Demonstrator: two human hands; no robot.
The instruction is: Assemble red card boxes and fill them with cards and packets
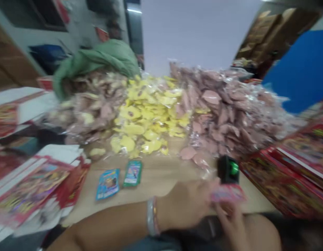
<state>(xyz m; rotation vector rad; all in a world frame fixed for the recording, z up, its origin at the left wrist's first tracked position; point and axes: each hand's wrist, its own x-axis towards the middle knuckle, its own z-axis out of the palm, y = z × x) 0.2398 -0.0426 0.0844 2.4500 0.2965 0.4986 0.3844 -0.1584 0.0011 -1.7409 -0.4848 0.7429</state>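
A small pink printed card [228, 193], blurred by motion, is between my two hands near the table's front edge. My right hand [233, 219] grips it from below, thumb and fingers closed at its lower edge. My left hand [187, 204], with bands on the wrist, reaches across from the left, and its closed fingers meet the card's left end. Just behind the card stands a black object [227, 169] with a shiny green face. To the left, a blue card pack [107, 184] and a green card pack [132, 173] lie flat on the table.
Bagged yellow pieces [151, 115] are heaped across the table's middle, with bagged pinkish-brown pieces [219, 115] to the right. At left, more bagged pieces spill from a green sack [104, 55]. Red printed boxes flank the table at left [33, 188] and right [289, 177].
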